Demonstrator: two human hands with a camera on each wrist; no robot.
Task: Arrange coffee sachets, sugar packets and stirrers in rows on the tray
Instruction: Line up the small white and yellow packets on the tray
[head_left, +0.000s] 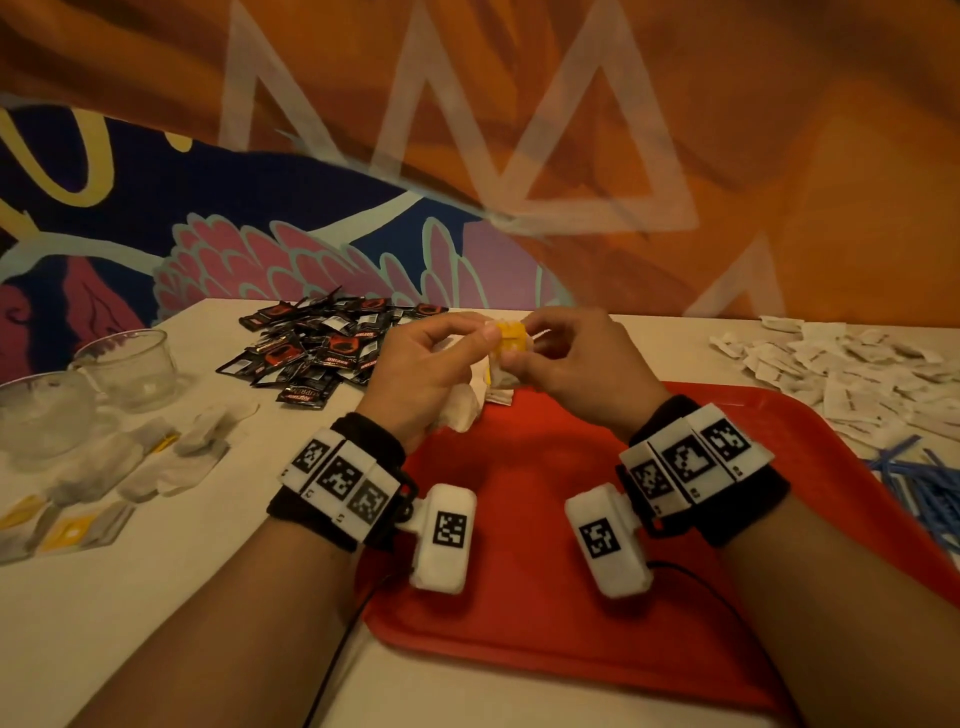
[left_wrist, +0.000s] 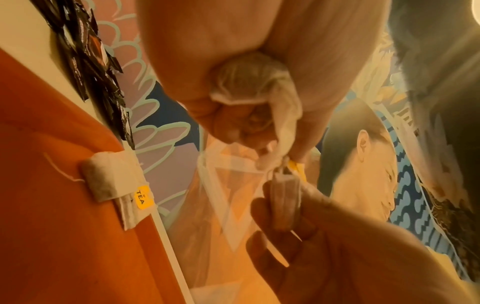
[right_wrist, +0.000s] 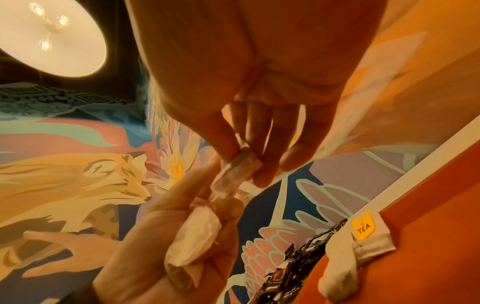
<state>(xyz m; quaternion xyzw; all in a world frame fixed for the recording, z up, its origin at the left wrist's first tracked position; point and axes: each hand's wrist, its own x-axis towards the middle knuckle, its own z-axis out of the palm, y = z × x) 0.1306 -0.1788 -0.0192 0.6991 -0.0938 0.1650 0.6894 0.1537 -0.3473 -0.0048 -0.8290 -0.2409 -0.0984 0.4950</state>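
- Left hand (head_left: 415, 364): raised at frame centre above the far edge of the tray, fingers curled; it pinches the yellow tags (head_left: 506, 335) and holds a crumpled tea bag (left_wrist: 249, 82) bunched in the palm.
- Right hand (head_left: 576, 358): just right of the left hand, fingertips pinching a second tea bag (right_wrist: 236, 172) that hangs between the two hands.
- Tray (head_left: 545, 519): red, lower centre of the head view, under both wrists.
- Tea bag on tray (right_wrist: 363, 242): white, with a yellow tag reading "TEA", lying at the tray's far rim; a loose thread trails from it across the red surface.
- Coffee sachets (head_left: 322, 348): black and red, in an unsorted heap on the counter (head_left: 156, 597), upper left of centre, beyond the tray.
- Sugar packets (head_left: 852, 374): white, scattered in a loose pile at the right edge of the frame, on the counter beside the tray.
- Stirrers (head_left: 924, 483): blue, in a loose bundle at the lower right edge, just beside the tray's right rim.
- Glass bowls (head_left: 127, 366): two, clear, at the left edge on the counter.
- Further tea bags (head_left: 171, 462): several with yellow tags, lying on the counter at lower left, below the bowls.
- Wall (head_left: 519, 130): painted mural, orange and dark blue with pink feather shapes, behind the counter.
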